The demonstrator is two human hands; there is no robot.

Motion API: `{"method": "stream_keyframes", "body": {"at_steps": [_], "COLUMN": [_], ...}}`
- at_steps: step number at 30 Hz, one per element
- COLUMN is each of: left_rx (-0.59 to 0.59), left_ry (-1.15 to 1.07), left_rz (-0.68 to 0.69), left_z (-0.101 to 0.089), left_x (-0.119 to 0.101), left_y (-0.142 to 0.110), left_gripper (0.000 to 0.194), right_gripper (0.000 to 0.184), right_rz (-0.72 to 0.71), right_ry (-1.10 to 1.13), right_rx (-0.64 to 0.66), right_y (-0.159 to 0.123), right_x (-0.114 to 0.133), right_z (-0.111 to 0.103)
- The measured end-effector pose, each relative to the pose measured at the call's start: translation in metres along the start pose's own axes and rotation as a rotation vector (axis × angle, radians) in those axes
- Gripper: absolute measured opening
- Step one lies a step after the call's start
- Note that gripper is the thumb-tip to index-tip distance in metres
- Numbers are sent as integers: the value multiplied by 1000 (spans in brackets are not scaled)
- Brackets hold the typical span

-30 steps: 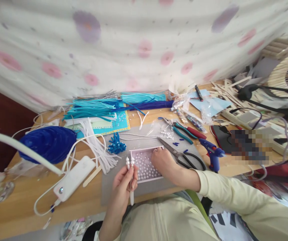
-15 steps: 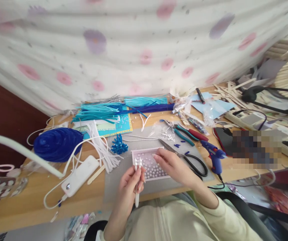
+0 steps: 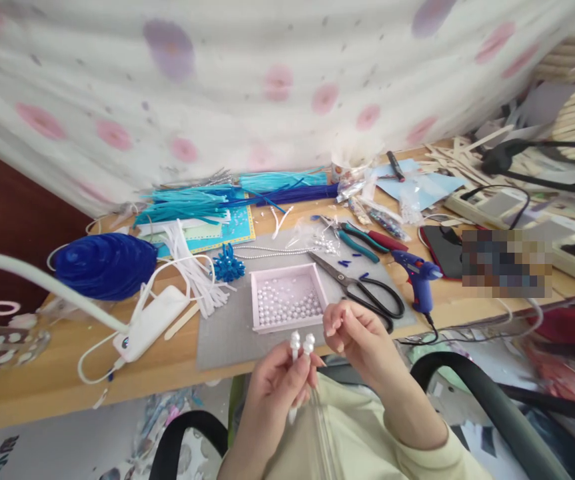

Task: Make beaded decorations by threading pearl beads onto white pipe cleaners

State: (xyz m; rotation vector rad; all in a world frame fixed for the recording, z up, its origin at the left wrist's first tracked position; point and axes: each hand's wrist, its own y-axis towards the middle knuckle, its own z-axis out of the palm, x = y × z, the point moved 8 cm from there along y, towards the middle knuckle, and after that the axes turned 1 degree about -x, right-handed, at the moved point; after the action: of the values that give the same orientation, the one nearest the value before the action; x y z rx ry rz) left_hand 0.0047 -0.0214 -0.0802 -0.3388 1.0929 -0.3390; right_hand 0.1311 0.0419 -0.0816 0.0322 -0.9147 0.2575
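Note:
My left hand (image 3: 278,387) is closed around two white stems (image 3: 301,347) that carry pearl beads at their tips, held upright above my lap in front of the table edge. My right hand (image 3: 356,333) hovers just right of the stems with its fingers pinched together; whatever is between them is too small to make out. Just beyond both hands a pink tray (image 3: 262,325) of loose pearl beads rests on a grey mat (image 3: 222,337).
Black-handled scissors (image 3: 362,288), a blue glue gun (image 3: 420,281) and pliers (image 3: 362,241) lie right of the tray. A white power bank (image 3: 151,321), white and blue pipe cleaners (image 3: 192,203) and a blue ornament (image 3: 103,265) lie to the left. A black chair arm (image 3: 472,393) curves at lower right.
My right hand has lifted out of the bead tray and come back toward my left hand. Both hands now sit nearer my body, off the table.

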Motion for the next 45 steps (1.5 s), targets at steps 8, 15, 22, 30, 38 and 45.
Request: {"method": "stream_keyframes", "body": {"at_steps": [8,15,22,30,38,45], "left_rx": [110,134,133,30,-31,-110], "left_ry": [35,50,78,-10,-25,-28], "left_rz": [41,92,125,96,57,15], "left_z": [9,7,4,2,-11,-29], "left_x": [15,21,26,34,29,38], "left_y": [-14,-22,-20,-14,-5,11], "left_gripper": [43,40,42,39,40,47], "right_gripper": [30,24,36,43,18,5], "right_rz": [84,73,39,25,-256,-488], "right_ry": [235,204,123,-28,-776,-1240], "right_rx": [67,84,44,-68,-188,-137], "right_y": [-29,-39,-41,-42,-8,20], "right_x": [-17,-29,-29,-24,19,35], "right_z": [15,7,-11,-24,-29,-7]}}
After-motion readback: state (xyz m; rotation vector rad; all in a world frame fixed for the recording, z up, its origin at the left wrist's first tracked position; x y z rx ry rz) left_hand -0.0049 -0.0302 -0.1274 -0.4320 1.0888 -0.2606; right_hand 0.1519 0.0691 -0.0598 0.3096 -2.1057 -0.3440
